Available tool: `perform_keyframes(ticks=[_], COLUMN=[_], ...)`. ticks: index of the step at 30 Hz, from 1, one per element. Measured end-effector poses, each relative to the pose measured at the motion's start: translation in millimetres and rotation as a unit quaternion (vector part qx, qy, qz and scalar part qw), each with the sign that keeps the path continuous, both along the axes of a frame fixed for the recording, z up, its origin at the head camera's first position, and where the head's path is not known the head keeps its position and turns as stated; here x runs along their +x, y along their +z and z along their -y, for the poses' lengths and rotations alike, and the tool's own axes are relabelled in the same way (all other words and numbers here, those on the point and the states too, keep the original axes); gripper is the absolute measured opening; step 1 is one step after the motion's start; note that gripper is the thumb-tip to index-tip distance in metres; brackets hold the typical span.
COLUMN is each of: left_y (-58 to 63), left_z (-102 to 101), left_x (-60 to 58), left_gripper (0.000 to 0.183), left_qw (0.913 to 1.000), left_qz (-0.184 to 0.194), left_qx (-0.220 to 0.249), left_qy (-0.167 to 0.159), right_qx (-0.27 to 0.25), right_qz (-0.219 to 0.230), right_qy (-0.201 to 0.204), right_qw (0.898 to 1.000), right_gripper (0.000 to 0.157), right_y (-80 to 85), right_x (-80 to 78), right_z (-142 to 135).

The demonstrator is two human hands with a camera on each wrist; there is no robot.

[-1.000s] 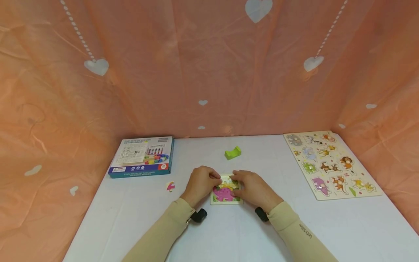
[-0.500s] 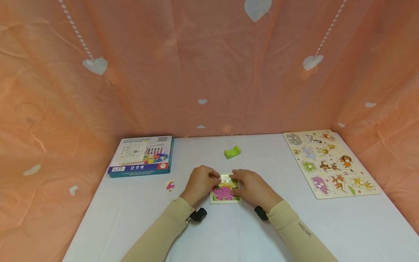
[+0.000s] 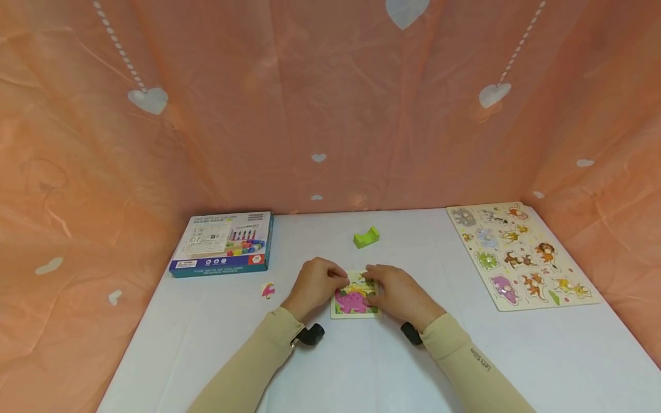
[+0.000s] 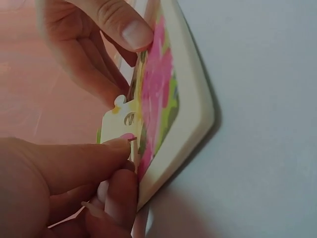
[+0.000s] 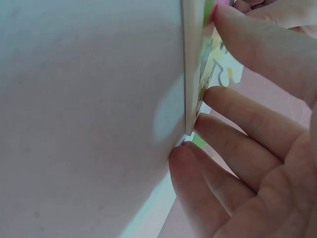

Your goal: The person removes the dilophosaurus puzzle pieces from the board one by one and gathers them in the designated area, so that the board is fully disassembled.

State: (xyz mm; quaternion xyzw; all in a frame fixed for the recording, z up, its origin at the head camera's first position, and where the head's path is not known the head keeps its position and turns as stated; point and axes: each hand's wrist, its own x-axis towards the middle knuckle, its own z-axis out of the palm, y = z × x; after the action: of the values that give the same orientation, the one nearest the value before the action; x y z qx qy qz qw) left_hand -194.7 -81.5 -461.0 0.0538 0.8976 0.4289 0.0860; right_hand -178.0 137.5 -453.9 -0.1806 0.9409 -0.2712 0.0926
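A small square jigsaw puzzle (image 3: pixel 356 316) with a pink dinosaur picture and a pale rim lies between both hands in the head view. My left hand (image 3: pixel 315 285) pinches a pale yellow puzzle piece (image 4: pixel 113 122) between thumb and fingers, tilted up over the puzzle's far left part. On the right side, my right hand (image 3: pixel 405 292) rests its thumb on the picture and its fingertips along the far right part and edge. The right wrist view shows those fingers spread and gently bent. A loose pink-and-white puzzle piece (image 3: pixel 268 291) lies left of the left hand.
A green curved block (image 3: pixel 366 237) stands beyond the puzzle. At the back left lies a flat toy box (image 3: pixel 222 244); at the right, an animal peg puzzle board (image 3: pixel 521 258). An orange cloth (image 3: pixel 330 103) with hearts hangs behind the white table (image 3: pixel 351 367).
The left hand's fingertips and the piece have shifted very slightly over the puzzle. The right hand stays in place. The whole head view has drifted up a little.
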Motion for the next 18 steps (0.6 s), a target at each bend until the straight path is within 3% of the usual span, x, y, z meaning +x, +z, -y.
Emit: perform_keyframes(ticks=[8,18], left_y=[0.8,-1.0], left_z=[5.2,5.8], left_x=[-2.5,-4.5], left_gripper=[0.006,0.006], left_qw=[0.9997,0.9994], left_qz=[0.016,0.025], left_qx=[0.007,0.019], left_qy=[-0.017,-0.012], right_qx=[0.004,0.011], right_qz=[0.003,0.001], right_qy=[0.001,0.003], right_qw=[1.000,1.000], right_gripper=[0.050,0.050], right_y=[-1.2,0.9], right_x=[-0.1,-0.5], right_z=[0.3,0.3])
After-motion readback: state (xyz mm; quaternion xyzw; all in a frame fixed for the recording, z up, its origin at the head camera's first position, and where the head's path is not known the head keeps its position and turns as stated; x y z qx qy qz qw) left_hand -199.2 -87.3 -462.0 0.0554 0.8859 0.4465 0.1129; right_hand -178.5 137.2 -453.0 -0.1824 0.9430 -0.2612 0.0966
